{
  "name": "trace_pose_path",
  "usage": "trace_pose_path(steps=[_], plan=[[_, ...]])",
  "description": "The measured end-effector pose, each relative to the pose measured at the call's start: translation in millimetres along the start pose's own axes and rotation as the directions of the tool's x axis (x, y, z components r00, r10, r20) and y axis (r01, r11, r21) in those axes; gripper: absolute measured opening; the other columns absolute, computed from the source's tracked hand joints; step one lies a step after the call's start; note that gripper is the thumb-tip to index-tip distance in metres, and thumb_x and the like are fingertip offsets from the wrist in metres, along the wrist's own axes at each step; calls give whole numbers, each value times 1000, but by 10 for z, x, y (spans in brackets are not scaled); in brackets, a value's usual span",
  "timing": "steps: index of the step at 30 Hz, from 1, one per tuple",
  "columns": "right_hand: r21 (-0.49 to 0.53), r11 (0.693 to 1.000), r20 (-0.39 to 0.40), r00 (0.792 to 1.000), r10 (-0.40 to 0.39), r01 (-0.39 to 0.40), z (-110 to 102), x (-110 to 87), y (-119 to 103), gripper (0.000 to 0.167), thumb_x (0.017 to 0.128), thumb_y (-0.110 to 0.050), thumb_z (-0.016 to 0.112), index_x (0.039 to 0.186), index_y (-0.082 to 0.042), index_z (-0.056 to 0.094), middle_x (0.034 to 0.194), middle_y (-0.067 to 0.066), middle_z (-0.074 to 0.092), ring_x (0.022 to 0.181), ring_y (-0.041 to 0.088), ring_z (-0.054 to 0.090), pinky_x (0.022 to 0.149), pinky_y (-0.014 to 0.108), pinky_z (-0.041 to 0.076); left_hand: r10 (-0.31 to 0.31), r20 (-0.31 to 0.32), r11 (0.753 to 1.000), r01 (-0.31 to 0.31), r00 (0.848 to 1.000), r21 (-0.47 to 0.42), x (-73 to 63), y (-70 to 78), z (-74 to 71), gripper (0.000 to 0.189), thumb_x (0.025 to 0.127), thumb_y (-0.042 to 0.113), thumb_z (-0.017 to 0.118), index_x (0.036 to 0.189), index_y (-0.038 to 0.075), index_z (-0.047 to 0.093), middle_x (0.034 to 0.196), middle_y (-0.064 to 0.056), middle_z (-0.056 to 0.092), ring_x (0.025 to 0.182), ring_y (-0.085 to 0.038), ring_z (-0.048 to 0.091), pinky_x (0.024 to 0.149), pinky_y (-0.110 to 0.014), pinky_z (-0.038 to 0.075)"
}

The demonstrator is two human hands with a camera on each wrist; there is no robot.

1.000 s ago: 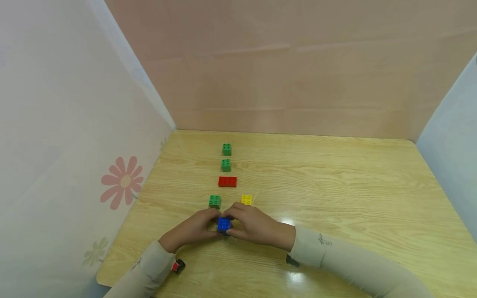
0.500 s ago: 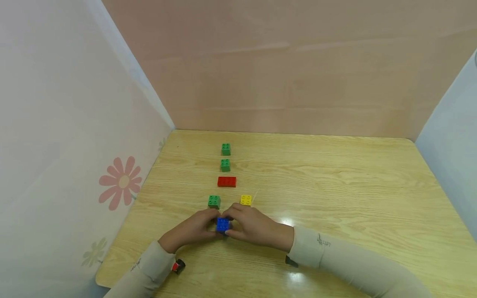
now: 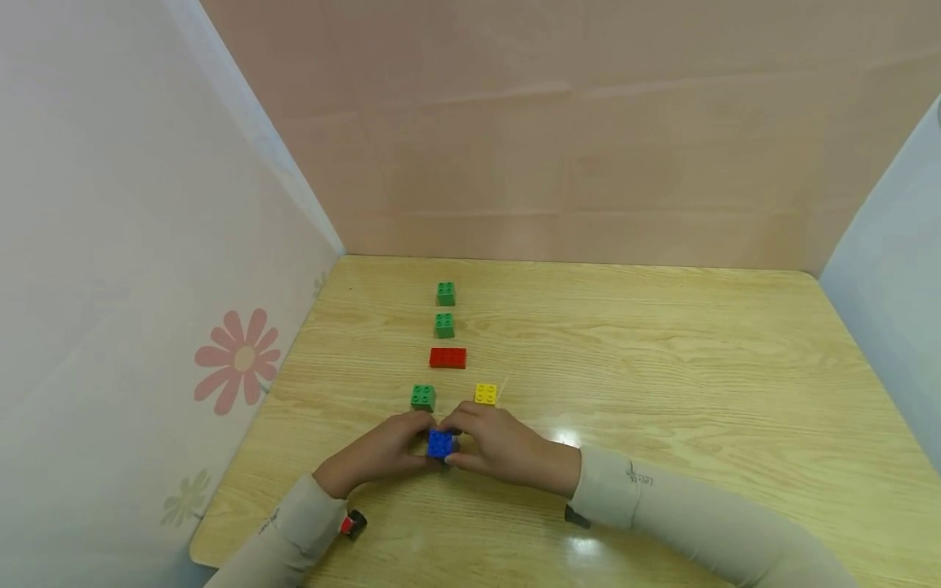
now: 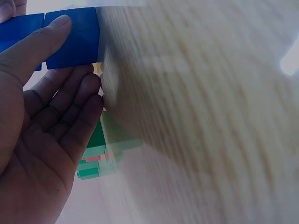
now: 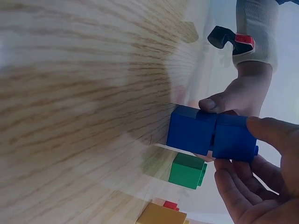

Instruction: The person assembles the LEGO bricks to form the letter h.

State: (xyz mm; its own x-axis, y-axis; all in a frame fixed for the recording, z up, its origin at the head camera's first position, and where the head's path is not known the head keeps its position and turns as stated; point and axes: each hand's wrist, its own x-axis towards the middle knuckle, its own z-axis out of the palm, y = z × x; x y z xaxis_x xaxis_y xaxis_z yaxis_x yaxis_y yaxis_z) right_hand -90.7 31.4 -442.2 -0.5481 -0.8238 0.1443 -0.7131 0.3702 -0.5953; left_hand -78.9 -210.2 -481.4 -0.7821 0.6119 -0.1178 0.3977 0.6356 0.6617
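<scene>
Two blue toy building bricks stand stacked on the table at the front. In the right wrist view the lower blue brick (image 5: pixel 189 133) meets the tabletop, and a thin seam parts it from the upper blue brick (image 5: pixel 233 142). My left hand (image 3: pixel 385 447) grips the lower one, its thumb (image 4: pixel 53 35) flat along the side. From the other side my right hand (image 3: pixel 500 445) pinches the upper one between thumb and fingers. Seen from the head, only the studded top shows between both hands; the lower brick is hidden there.
Just beyond the hands lie a green brick (image 3: pixel 422 397) and a yellow brick (image 3: pixel 485 394). Farther back, a long red brick (image 3: pixel 448 358) and two more green bricks (image 3: pixel 444 325) form a column. A patterned wall (image 3: pixel 147 327) borders the table's left side.
</scene>
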Motion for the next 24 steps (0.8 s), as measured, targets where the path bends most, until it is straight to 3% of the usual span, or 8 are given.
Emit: trace_pose_path(steps=[12, 24], plan=[[37, 999, 9, 1000, 21, -21, -7, 11, 8, 34, 91, -30, 71, 119, -12, 66, 113, -4, 62, 103, 9, 61, 81, 14, 49, -1, 1, 1000, 1, 1000, 19, -3, 17, -6, 33, 86, 41, 74, 111, 23, 61, 109, 17, 60, 102, -2, 57, 90, -27, 50], [152, 985, 31, 996, 81, -85, -23, 25, 31, 34, 90, -30, 72, 118, -13, 66, 111, -7, 62, 101, 9, 62, 85, 28, 54, -2, 3, 1000, 1, 1000, 11, 2, 11, -8, 30, 86, 38, 75, 109, 25, 61, 105, 19, 60, 97, -1, 57, 88, -27, 50]])
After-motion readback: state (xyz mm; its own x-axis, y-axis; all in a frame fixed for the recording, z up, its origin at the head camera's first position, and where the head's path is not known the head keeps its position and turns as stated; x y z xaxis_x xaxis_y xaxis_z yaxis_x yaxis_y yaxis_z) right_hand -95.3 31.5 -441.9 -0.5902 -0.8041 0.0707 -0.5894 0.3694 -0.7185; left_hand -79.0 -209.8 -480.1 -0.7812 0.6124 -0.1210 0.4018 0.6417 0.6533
